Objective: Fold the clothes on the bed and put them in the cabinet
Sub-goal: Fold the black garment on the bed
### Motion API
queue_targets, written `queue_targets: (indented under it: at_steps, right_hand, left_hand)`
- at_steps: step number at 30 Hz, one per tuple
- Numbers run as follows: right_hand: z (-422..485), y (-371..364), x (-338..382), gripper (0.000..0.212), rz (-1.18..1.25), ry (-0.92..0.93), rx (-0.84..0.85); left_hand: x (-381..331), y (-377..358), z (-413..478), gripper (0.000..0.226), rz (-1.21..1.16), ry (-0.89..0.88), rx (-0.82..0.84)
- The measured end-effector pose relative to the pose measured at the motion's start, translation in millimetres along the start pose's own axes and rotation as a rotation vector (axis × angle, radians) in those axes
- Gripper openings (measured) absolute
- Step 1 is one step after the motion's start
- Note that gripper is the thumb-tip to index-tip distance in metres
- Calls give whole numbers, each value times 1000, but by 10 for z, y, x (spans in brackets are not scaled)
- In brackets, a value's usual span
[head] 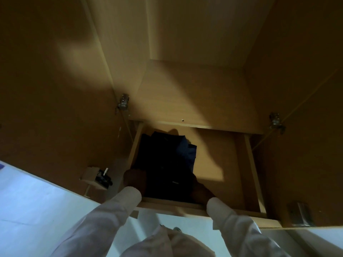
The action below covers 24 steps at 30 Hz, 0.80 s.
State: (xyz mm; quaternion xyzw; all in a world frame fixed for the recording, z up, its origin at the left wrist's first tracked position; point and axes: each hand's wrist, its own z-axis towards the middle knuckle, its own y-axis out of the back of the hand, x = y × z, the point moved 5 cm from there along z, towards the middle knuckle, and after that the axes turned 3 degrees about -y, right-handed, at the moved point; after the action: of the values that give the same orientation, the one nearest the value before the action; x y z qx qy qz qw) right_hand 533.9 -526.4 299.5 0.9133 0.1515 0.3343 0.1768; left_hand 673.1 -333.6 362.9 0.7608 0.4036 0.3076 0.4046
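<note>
Navy folded clothes (165,164) in wooden drawer (213,154); left hand (134,179) and right hand (201,190) alongside, grip indiscernible.

A small pale stand (91,175) sits on the light floor (27,210) at near left, carrying dark items (104,180) and a white stick (106,171).

Dim interior: a slanted light band is cast across the cabinet (185,86); edges are distorted, details softly blurred.

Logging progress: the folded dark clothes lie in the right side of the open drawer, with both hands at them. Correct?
No. The head view shows the dark clothes in the left side of the drawer; the left hand and right hand are at them.
</note>
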Motion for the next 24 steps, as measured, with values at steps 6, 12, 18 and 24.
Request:
queue_targets:
  at_steps: [6,12,18,24]
  right_hand:
    - [130,48,-171,72,-133,-124,-93]
    - [31,143,-224,91,-188,-164,-147]
    - [-460,367,-35,89,93,50,-346]
    - [-1269,207,178,44,147,297,-612]
  left_hand:
    - [-16,-64,-41,39,-52,18,88]
    - [-5,-46,-104,37,16,-25,124]
    - [-66,-38,-297,34,-557,-226,-28]
    - [-349,-155,-1032,21,-1131,-570,342]
